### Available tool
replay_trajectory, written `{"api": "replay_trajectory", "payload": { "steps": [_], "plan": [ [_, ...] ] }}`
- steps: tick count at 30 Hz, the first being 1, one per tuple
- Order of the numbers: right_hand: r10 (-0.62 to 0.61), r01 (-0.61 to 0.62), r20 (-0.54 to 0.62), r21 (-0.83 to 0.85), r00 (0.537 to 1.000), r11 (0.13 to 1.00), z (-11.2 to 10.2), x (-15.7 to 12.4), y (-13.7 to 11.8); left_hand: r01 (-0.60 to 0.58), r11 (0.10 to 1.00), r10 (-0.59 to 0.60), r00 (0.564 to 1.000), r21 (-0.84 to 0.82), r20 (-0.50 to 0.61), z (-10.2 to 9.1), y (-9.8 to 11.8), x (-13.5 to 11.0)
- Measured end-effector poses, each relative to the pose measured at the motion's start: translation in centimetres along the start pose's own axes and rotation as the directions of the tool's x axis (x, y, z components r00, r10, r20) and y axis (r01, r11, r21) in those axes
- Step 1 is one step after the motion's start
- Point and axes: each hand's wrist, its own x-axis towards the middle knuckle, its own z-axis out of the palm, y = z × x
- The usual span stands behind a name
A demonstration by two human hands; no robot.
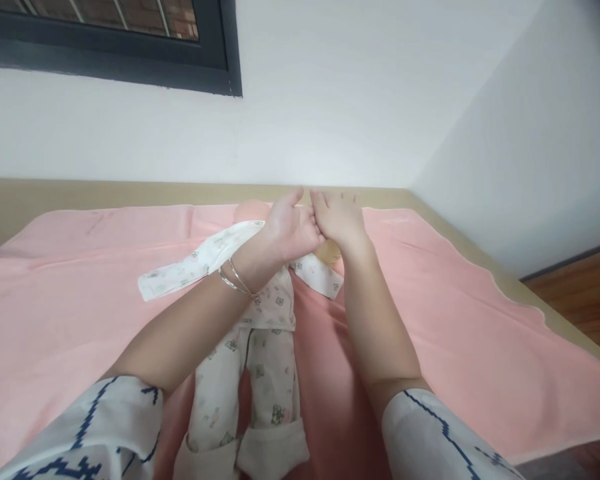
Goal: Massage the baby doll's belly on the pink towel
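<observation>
A white baby romper (273,313) with small printed figures lies on a pink towel (455,313), legs toward me and sleeves spread to either side. A rounded pinkish shape (247,210) shows above its collar, half hidden by my hands. My left hand (285,230), with thin bangles on the wrist, and my right hand (340,220) meet over the neck of the romper, touching each other. The left thumb sticks up and its fingers curl in toward the right hand. The right hand's fingers bend down over the collar. What they pinch is hidden.
The towel covers a beige mattress (555,313) pushed into a corner of white walls (360,100). A dark-framed window (130,53) sits at the upper left. Wooden floor (580,300) shows at the right. My patterned sleeves fill the lower corners.
</observation>
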Motion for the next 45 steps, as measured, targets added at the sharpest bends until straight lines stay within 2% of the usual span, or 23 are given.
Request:
{"api": "replay_trajectory", "payload": {
  "steps": [5, 10, 16, 21, 26, 33, 39, 45],
  "plan": [
    [0.068, -0.073, -0.031, -0.244, 0.997, 0.967, 1.5, -0.3, -1.8, 0.056, 0.993, -0.043, 0.991, 0.105, -0.127, -3.1, 0.7, -3.1],
    [0.116, -0.126, -0.049, -0.333, 0.992, 0.934, 2.0, -0.5, -2.8, 0.0, 0.99, 0.019, 0.991, 0.139, -0.134, -5.1, 2.9, -7.7],
    [0.282, -0.275, -0.027, -0.327, 0.959, 0.904, 1.6, -0.1, -2.6, -0.133, 0.987, 0.14, 0.987, 0.091, -0.077, -5.1, 6.1, -11.5],
    [0.315, -0.307, -0.033, -0.345, 0.948, 0.887, 1.6, -0.1, -2.9, -0.188, 0.981, 0.189, 0.981, 0.041, -0.031, -4.1, 7.0, -13.8],
    [0.328, -0.322, -0.044, -0.342, 0.944, 0.882, 1.6, -0.3, -2.9, -0.155, 0.988, 0.155, 0.987, 0.015, -0.04, -3.8, 6.7, -14.2],
    [0.22, -0.225, -0.048, -0.255, 0.974, 0.94, 1.3, -0.6, -2.1, -0.167, 0.985, 0.16, 0.98, -0.051, -0.121, -4.1, 6.6, -13.3],
    [0.19, -0.187, 0.005, -0.145, 0.982, 0.972, 0.7, -1.0, -1.4, -0.142, 0.99, 0.136, 0.974, -0.017, -0.18, -4.5, 6.2, -12.5],
    [0.141, -0.139, 0.013, -0.124, 0.99, 0.983, 0.3, -1.4, -1.5, -0.118, 0.993, 0.119, 0.969, 0.018, -0.214, -5.1, 5.9, -11.6]
  ]
}}
